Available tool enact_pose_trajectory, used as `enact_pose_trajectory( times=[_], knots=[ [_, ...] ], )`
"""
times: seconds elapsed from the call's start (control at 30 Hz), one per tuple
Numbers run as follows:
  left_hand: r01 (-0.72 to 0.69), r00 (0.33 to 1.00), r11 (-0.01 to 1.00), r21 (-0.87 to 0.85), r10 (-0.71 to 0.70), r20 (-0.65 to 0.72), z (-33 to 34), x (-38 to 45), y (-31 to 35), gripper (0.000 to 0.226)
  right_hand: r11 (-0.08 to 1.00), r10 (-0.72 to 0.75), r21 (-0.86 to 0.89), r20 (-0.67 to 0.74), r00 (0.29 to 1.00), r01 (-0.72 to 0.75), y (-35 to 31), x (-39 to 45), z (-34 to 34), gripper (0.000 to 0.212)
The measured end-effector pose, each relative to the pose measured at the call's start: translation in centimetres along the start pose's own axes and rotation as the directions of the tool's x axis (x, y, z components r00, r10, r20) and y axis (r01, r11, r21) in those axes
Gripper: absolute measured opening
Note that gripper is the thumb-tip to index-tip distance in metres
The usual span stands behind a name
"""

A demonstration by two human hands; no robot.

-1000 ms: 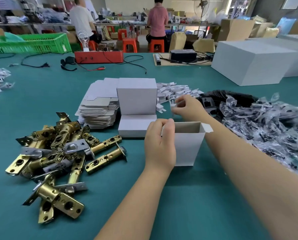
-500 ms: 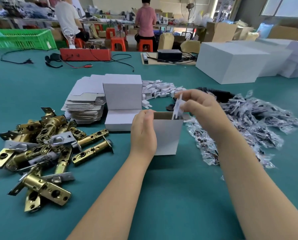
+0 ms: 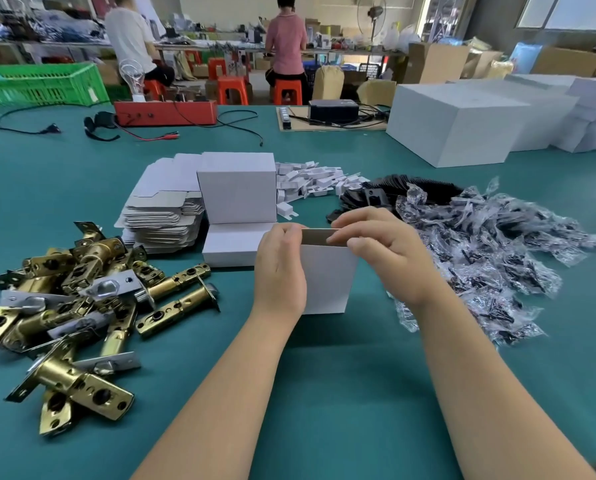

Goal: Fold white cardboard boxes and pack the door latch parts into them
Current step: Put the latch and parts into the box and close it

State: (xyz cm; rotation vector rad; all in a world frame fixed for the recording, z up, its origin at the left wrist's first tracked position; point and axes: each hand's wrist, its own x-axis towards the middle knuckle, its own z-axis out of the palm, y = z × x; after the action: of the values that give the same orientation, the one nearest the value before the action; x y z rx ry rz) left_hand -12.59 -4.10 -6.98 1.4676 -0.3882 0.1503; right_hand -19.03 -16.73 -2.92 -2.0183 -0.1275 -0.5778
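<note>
Upright on the green table [image 3: 324, 393], the small white cardboard box [image 3: 327, 278] stood open-topped; the left hand [image 3: 281, 268] curled around its left wall, and the right hand [image 3: 381, 249] pinched its top rim. Thin card looked light and crushable, best held at folded edges. Brass door latches [image 3: 82, 306] crowded left, bagged parts [image 3: 490, 258] right; nearer table lay free.
</note>
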Motion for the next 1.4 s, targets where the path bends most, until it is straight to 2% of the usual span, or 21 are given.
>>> enact_pose_trajectory(
  times=[0.1,0.2,0.27,0.33,0.4,0.47,0.53,0.6,0.67,0.73,0.8,0.97,1.07,1.13,1.23,1.33,1.4],
  knots=[
    [0.0,1.0,1.0,-0.004,0.0,-0.006,-0.1,0.0,0.0,0.057,1.0,-0.002,0.023,-0.104,0.995,0.004,0.4,0.1,0.5,0.025],
    [-0.011,1.0,1.0,-0.006,0.011,0.015,-0.2,-0.1,0.2,0.063,0.985,0.17,0.038,-0.288,0.942,-0.166,1.8,0.8,0.4,0.027],
    [-0.003,1.0,1.0,-0.001,0.003,0.02,-0.2,-0.3,0.3,0.054,0.94,0.263,-0.134,-0.296,0.918,-0.313,3.1,1.4,0.0,0.027],
    [0.019,1.0,1.0,0.0,-0.019,0.014,-0.3,-0.2,0.4,0.043,0.814,0.3,-0.443,-0.232,0.925,-0.375,4.3,2.0,-0.5,0.029],
    [0.025,0.999,1.0,0.004,-0.025,0.02,-0.4,-0.2,0.4,0.036,0.635,0.332,-0.699,-0.137,0.933,-0.328,5.5,2.8,-0.6,0.032],
    [0.025,0.999,1.0,-0.004,-0.025,0.024,-0.4,-0.2,0.3,0.038,0.548,0.389,-0.792,-0.043,0.92,-0.268,6.3,3.4,0.0,0.029],
    [0.024,1.0,1.0,-0.011,-0.024,0.016,-0.3,-0.2,0.4,0.046,0.592,0.434,-0.762,0.028,0.9,-0.262,6.6,4.1,0.8,0.03],
    [0.031,0.999,0.999,-0.015,-0.031,0.015,-0.4,-0.2,0.4,0.044,0.65,0.424,-0.716,0.062,0.904,-0.255,6.7,5.0,1.5,0.041],
    [0.04,0.999,0.999,-0.014,-0.04,0.02,-0.4,-0.2,0.4,0.041,0.597,0.416,-0.78,0.101,0.904,-0.188,7.1,6.0,1.7,0.048],
    [0.04,0.999,0.999,-0.02,-0.04,0.025,-0.5,-0.2,0.5,0.036,0.513,0.468,-0.842,0.115,0.876,-0.164,7.7,6.9,1.7,0.045],
    [0.043,0.999,0.999,-0.017,-0.043,0.029,-0.5,-0.1,0.5,0.036,0.477,0.521,-0.855,0.085,0.849,-0.206,8.4,7.3,1.7,0.044],
    [0.083,0.996,0.997,-0.01,-0.082,0.024,-0.5,0.2,0.4,0.027,0.487,0.424,-0.839,-0.017,0.906,-0.243,9.2,6.8,1.7,0.031],
    [0.081,0.997,0.997,-0.008,-0.08,0.022,-0.5,0.1,0.5,0.024,0.467,0.406,-0.862,0.009,0.914,-0.199,9.3,7.3,1.6,0.023],
    [0.079,0.996,0.997,-0.006,-0.078,0.03,-0.5,0.1,0.6,0.024,0.486,0.462,-0.838,0.008,0.887,-0.246,9.0,7.6,1.6,0.008],
    [0.073,0.997,0.997,0.0,-0.073,0.039,-0.5,0.0,0.7,0.028,0.455,0.442,-0.858,-0.014,0.897,-0.238,8.8,7.8,1.6,0.024],
    [0.064,0.998,0.998,0.003,-0.064,0.031,-0.5,0.1,0.6,0.028,0.456,0.397,-0.858,-0.043,0.917,-0.238,8.5,7.6,1.5,0.012],
    [0.053,0.998,0.998,0.012,-0.054,0.028,-0.4,0.1,0.5,0.03,0.447,0.431,-0.852,-0.06,0.9,-0.271,8.7,7.6,1.7,0.025]
  ],
)
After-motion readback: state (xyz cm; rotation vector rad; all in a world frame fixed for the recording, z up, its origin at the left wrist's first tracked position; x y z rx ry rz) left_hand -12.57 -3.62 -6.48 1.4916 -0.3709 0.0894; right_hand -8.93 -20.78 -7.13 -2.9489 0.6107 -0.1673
